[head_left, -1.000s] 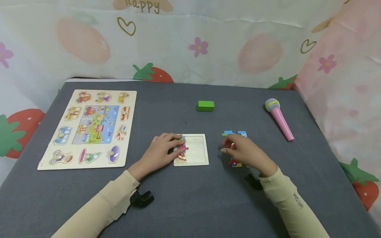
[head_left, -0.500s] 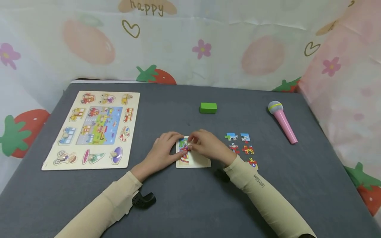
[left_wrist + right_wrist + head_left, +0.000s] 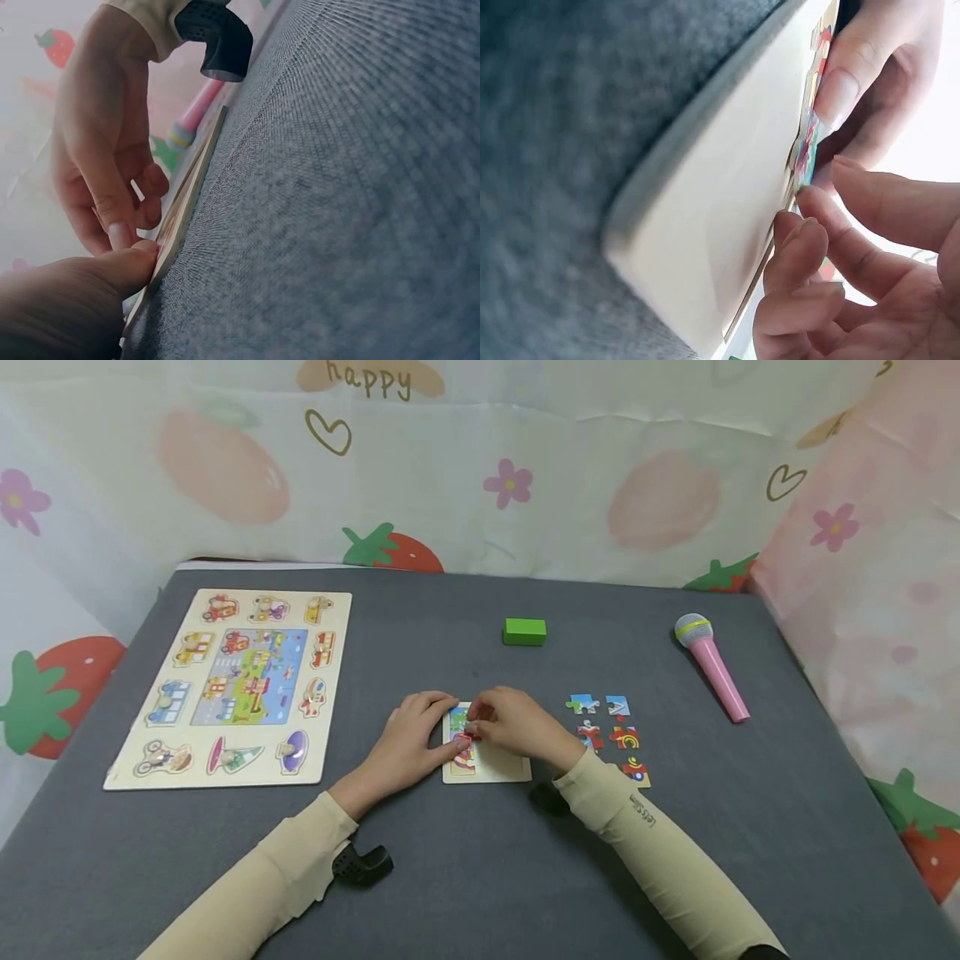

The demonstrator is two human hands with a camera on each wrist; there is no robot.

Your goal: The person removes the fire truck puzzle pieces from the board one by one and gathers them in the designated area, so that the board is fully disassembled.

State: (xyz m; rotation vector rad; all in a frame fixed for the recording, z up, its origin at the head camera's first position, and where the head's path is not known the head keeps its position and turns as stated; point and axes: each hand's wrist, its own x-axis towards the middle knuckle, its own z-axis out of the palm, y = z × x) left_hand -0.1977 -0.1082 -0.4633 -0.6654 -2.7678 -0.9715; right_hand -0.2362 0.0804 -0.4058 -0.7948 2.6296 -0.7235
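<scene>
A small pale puzzle tray (image 3: pixel 498 767) lies flat on the table, with colourful puzzle pieces (image 3: pixel 463 762) along its left side. My left hand (image 3: pixel 408 739) rests at that side, its straight thumb (image 3: pixel 843 91) pressing on the pieces. Over the tray's upper middle, my right hand (image 3: pixel 521 727) has bent fingers. In the right wrist view its index fingertip (image 3: pixel 808 198) touches the edge of the inserted pieces, while the thumb (image 3: pixel 885 201) stands apart from it. No piece shows between them. Bare tray lies right of the pieces. Several loose puzzle pieces (image 3: pixel 624 737) lie to the right, one partly behind the sleeve.
On the left lies a big wooden picture board (image 3: pixel 335 677) with vehicle and toy shapes. A green block (image 3: pixel 524 632) sits behind the tray. The pink toy microphone (image 3: pixel 720 678) is at the back right. A patterned cloth (image 3: pixel 562 435) hangs behind the table (image 3: pixel 420 877).
My right hand has moved left from the loose pieces to the tray, then shifted slightly further left. The left hand has kept its place on the tray's left side.
</scene>
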